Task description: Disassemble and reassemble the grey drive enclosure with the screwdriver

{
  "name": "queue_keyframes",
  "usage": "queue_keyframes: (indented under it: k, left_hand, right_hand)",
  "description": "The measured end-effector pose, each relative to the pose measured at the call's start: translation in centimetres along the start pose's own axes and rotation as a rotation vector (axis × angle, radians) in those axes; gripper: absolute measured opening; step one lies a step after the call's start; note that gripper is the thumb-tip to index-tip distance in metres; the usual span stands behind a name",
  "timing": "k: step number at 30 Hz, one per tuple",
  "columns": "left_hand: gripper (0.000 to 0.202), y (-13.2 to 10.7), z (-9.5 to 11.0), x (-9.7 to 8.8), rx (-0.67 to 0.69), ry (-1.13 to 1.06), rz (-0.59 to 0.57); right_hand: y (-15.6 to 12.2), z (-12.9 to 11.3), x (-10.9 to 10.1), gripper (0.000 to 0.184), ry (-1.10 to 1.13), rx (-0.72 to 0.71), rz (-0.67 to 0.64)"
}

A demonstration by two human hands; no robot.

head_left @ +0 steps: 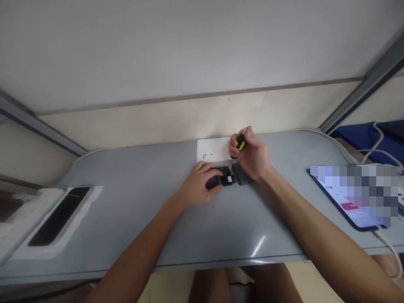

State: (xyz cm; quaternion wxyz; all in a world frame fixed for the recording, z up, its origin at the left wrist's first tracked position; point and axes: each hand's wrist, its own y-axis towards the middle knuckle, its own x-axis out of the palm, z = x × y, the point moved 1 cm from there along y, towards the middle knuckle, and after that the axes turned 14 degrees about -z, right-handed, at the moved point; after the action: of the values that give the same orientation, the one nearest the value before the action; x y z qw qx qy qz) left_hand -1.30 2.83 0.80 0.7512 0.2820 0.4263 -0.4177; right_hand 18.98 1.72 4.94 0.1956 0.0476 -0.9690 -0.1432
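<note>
My left hand (199, 185) is closed around a small black electronic device (228, 180) that lies opened on the table, with a bit of green circuit board showing. In my right hand (254, 153) is a screwdriver (241, 142) with a black and yellow handle. Its shaft slants down and the tip meets the device, though the exact contact spot is too small to make out. A dark grey cover-like piece (242, 176) sits just right of the device, partly behind my right wrist. Behind the hands, several tiny dark screws (204, 156) rest on a white sheet of paper (214, 147).
The grey table (132, 227) backs onto a wall. On the left, a black phone (59, 216) lies on white paper. At right stands a tablet (350, 202) with a lit, partly blurred screen and a white cable (389, 248). Metal posts (362, 97) frame both sides.
</note>
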Motion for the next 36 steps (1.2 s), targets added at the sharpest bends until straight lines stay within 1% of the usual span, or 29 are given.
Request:
queue_keyframes:
  k: [2,5,8,11,14,17,19,21,25,28,30,32,34,36]
  left_hand:
    - [0.026,0.0,-0.1,0.0,0.001,0.002,-0.002]
    - [0.026,0.0,-0.1,0.0,0.010,0.006,0.004]
    - [0.026,0.0,-0.2,0.1,0.021,0.013,0.015]
    - [0.026,0.1,-0.3,0.1,0.025,0.021,0.009]
    - [0.027,0.1,-0.5,0.1,0.027,0.021,0.004]
    - [0.027,0.1,-0.5,0.1,0.030,0.022,0.009]
    - [0.027,0.1,-0.4,0.1,0.031,0.021,0.005]
    - [0.028,0.1,-0.3,0.0,0.032,0.019,-0.005]
    - [0.029,0.1,-0.2,0.0,0.030,0.003,-0.015]
    - [0.029,0.1,-0.3,0.0,0.032,-0.002,-0.012]
    - [0.030,0.1,-0.4,0.1,0.034,0.001,-0.007]
    - [0.029,0.1,-0.4,0.1,0.035,0.003,-0.003]
    - [0.029,0.1,-0.3,0.0,0.034,0.003,-0.006]
    - [0.029,0.1,-0.2,-0.1,0.031,0.000,-0.007]
  right_hand:
    - [0.1,-0.1,-0.3,0.049,-0.011,0.003,-0.030]
    - [0.4,-0.2,-0.3,0.052,-0.017,0.040,-0.067]
    - [0.4,0.0,-0.1,0.055,0.015,0.026,-0.043]
    - [0.3,0.2,-0.2,0.050,0.057,-0.003,-0.012]
    - [0.2,0.4,-0.6,0.045,0.057,-0.004,-0.011]
    - [0.4,0.6,-1.2,0.038,0.051,0.004,-0.026]
    - [0.5,0.7,-1.4,0.038,0.067,0.032,-0.054]
    - [0.6,0.8,-1.3,0.041,0.100,0.050,-0.060]
    - [0.4,0.4,-0.6,0.046,0.170,0.049,-0.028]
    - [0.1,0.2,0.0,0.045,0.202,0.049,-0.060]
    - [0.0,0.4,0.0,0.042,0.204,0.005,-0.053]
    - [0.0,0.6,-0.2,0.032,0.181,-0.042,-0.036]
    - [0.1,0.8,-0.4,0.024,0.157,-0.034,-0.061]
    - [0.1,0.8,-0.6,0.024,0.167,0.010,-0.107]
